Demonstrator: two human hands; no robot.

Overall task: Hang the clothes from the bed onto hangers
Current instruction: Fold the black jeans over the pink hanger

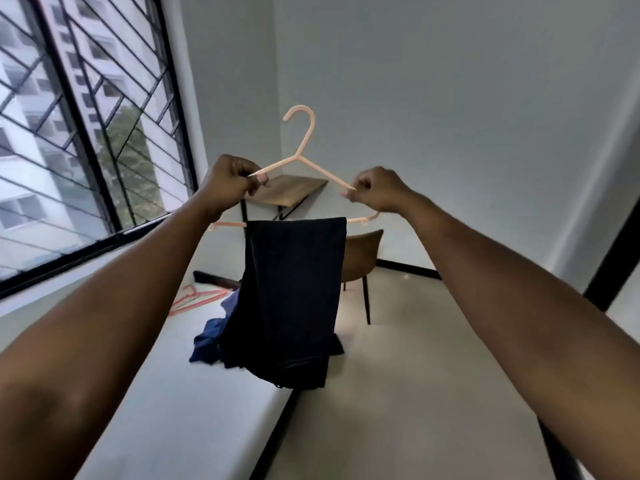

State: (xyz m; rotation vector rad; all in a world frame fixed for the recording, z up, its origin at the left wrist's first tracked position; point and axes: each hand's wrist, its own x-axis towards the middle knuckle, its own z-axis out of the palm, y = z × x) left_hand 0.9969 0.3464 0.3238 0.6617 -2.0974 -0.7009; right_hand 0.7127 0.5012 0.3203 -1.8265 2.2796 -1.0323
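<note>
Both hands' fingers (258, 180) pinch the hanger (304, 147) bearing dark trousers (291, 292).

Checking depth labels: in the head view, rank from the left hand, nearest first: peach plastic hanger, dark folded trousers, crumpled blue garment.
1. Peach plastic hanger: in the left hand.
2. Dark folded trousers: draped on its bar, below.
3. Crumpled blue garment: on the bed.

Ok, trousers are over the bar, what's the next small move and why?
Probably move the right hand to the hook of the hanger: the dark trousers already drape evenly over its bar, the left hand pinches one sloping arm, and a blue garment waits on the bed.
</note>
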